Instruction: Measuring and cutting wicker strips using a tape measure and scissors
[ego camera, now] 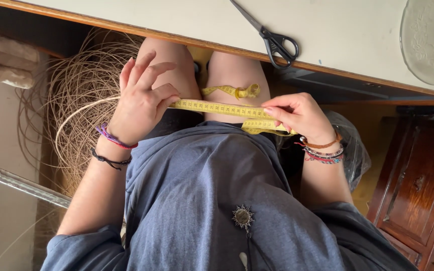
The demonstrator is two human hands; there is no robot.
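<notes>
- Over the lap of a seated person, both bare hands stretch a yellow measuring tape [222,107] taut across the thighs
- Left hand [141,103]: thumb and forefinger pinch one end of the tape together with a thin pale cane strand [84,108]; remaining fingers are raised and spread; cord bracelets sit at the wrist
- Right hand [300,114]: fingertips clamp the tape at its other held point; several coloured bracelets circle the wrist
- Tape position: the flat run lies level between the two hands, just above the hem of the blue-grey garment [212,200]; loose slack is bunched under the right hand, and a further loop curls on the knee just beyond the taut run
- Cane strand: it curves away from the left hand and runs down into a large coil of cane [84,80] lying beside the person's left leg, on the floor
- Tabletop [347,35]: pale, with a wooden edge, beyond the knees; black-handled scissors [272,37] lie on it, closed; a clear glass plate [430,40] sits at its far corner, well apart from the scissors
- Dark wooden cabinet [418,185] stands at the person's right side
- A round metal pendant [242,217] hangs on the garment front
</notes>
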